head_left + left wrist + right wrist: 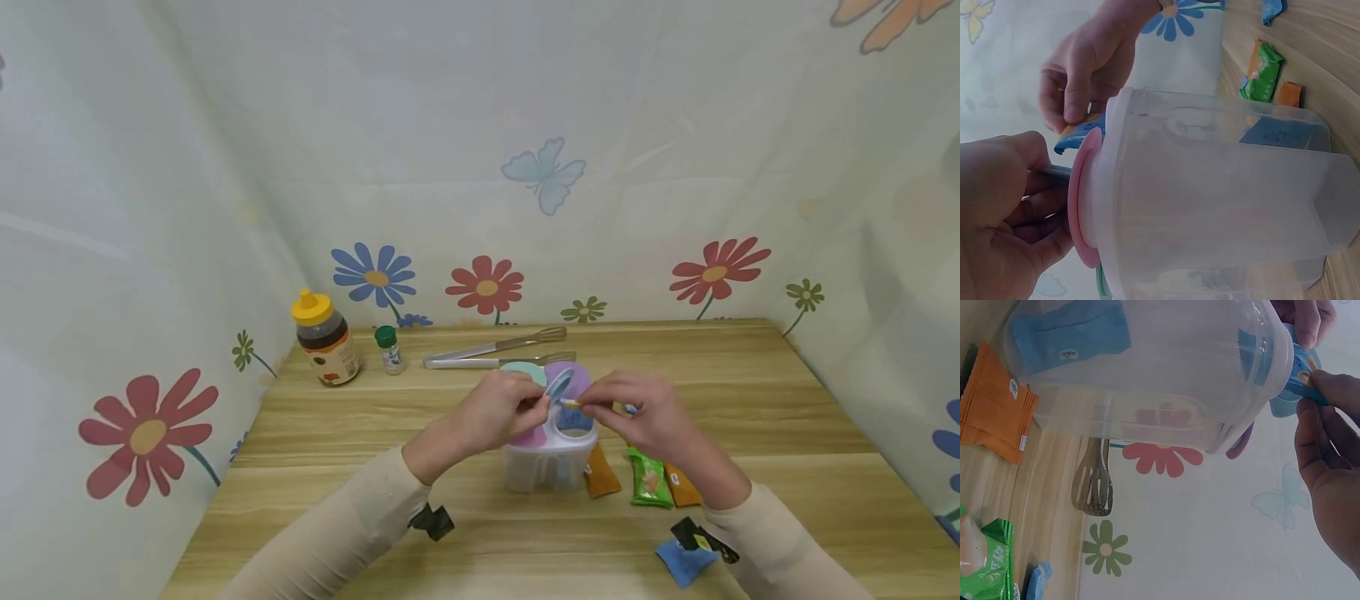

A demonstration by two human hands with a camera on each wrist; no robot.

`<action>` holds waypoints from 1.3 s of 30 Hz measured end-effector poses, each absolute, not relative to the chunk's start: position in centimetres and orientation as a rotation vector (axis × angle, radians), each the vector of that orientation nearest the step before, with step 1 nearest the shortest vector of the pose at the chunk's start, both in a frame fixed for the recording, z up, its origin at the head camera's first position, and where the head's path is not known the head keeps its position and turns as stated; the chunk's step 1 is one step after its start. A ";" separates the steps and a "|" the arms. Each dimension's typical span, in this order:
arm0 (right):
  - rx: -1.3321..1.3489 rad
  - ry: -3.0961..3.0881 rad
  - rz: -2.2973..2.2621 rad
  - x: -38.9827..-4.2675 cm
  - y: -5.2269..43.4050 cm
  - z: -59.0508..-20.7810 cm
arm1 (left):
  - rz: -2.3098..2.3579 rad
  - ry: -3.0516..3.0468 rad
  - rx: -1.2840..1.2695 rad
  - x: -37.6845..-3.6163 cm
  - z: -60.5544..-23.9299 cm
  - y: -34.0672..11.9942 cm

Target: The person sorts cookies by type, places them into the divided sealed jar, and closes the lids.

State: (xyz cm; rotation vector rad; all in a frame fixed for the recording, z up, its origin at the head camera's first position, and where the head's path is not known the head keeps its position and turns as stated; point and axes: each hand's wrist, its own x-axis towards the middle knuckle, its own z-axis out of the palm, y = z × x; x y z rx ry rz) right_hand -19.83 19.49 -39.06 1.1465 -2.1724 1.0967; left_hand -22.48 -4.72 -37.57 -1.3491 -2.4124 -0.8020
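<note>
Stood near the middle of the worktop [480, 533]: a clear plastic container [550, 462] with coloured flip lids on top. Left hand [498, 410] curled at the container's top, fingers pinching what looked like the raised blue lid [558, 384], probably to keep that compartment open. Right hand [645, 414] closed in a pinch on a small blue sachet [1302, 378] with an orange mark, held at the container's mouth, its end just over the rim. Already inside, seen through the clear wall: another blue sachet [1069, 331] lying in one compartment. Pink lid [1082, 197] shown edge-on beside the left hand's fingers in the left wrist view; whether fully shut could not be told.

Laid just to the right of the container on the worktop: an orange sachet [601, 477], a green packet [649, 479] and a second orange sachet [682, 485], close at reach of the right hand. Nearer the right sleeve, a blue sachet [682, 562] lying apart. Behind the container, metal tongs [495, 351] set across the worktop. Toward the far left corner, a honey bottle with yellow cap [325, 338] and a small green-capped jar [389, 349], upright, well clear of the hands.
</note>
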 end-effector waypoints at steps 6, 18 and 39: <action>1.133 -2.218 1.076 -19.8 19.6 -39.7 | -0.785 -2.412 -1.349 -22.4 -37.5 -4.7; 1.073 -2.264 1.074 -19.9 20.2 -39.7 | -0.808 -2.428 -1.345 -22.4 -37.6 -4.8; 0.946 -2.317 1.019 -21.2 21.8 -40.0 | -0.798 -2.413 -1.341 -22.3 -37.5 -4.7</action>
